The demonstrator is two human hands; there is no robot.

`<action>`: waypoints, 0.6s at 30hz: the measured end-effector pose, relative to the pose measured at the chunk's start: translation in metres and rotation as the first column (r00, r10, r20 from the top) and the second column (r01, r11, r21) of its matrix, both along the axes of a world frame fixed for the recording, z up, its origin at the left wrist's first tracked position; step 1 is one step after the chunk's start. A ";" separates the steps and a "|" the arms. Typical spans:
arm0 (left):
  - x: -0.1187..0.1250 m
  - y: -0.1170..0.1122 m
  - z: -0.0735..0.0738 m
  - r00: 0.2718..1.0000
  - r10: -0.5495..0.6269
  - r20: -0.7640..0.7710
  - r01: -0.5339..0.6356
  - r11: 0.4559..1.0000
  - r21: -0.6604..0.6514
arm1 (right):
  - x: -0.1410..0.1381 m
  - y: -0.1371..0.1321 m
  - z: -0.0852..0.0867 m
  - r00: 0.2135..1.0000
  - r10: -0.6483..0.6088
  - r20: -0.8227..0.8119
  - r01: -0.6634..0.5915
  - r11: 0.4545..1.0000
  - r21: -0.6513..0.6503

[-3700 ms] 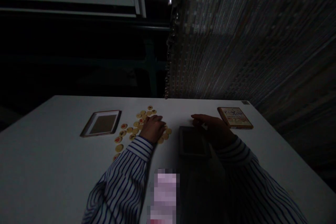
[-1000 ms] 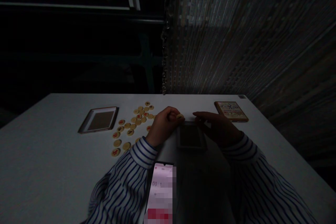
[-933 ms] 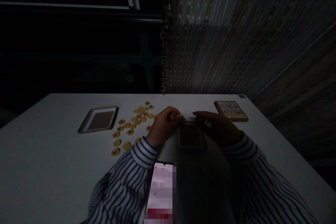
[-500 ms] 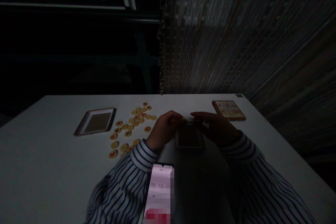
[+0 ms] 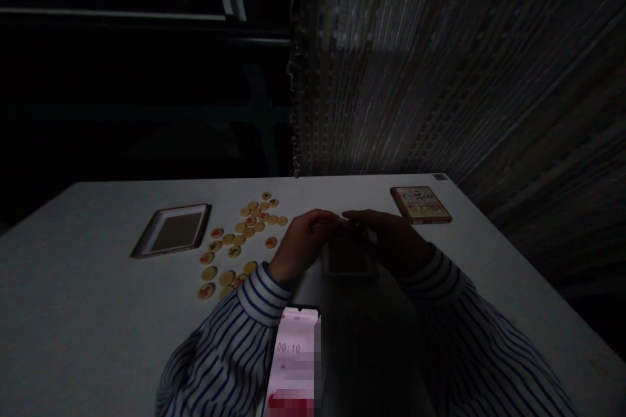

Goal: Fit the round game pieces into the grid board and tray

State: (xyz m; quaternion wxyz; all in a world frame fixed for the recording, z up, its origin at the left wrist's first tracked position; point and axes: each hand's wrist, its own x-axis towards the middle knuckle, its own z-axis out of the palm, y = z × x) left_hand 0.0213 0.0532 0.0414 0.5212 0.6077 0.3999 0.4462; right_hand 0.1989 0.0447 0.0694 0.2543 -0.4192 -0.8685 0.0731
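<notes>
My left hand [image 5: 306, 242] and my right hand [image 5: 397, 240] meet above a dark rectangular box or tray [image 5: 348, 260] that lies in their shadow. The left fingers are curled in a pinch. Those of the right hand bend in to meet them, and a small pale bit shows at the fingertips, too dim to name. To the left of my left hand lie several round Chinese chess pieces [image 5: 249, 232], pale wood, some with red or black characters, loosely scattered.
Farther left stands an open shallow box [image 5: 155, 249]. A printed box lid [image 5: 421, 204] lies at the back right. By my left sleeve a phone [image 5: 293, 355] shows a timer on the white table [image 5: 98, 313]. A bead curtain [image 5: 372, 111] hangs behind the table.
The fingertips of both hands have drawn closer together over the dark box. The whole view has shifted slightly; the chess pieces lie as before.
</notes>
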 end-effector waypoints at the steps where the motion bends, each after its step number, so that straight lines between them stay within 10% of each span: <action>1: 0.000 0.000 -0.001 1.000 0.002 -0.003 -0.002 1.000 -0.002 | -0.001 0.000 0.001 1.000 0.009 0.009 -0.009 1.000 0.006; 18: 0.001 -0.003 -0.001 1.000 -0.020 -0.006 0.020 1.000 0.005 | -0.002 -0.002 0.005 1.000 0.020 0.007 -0.019 1.000 -0.008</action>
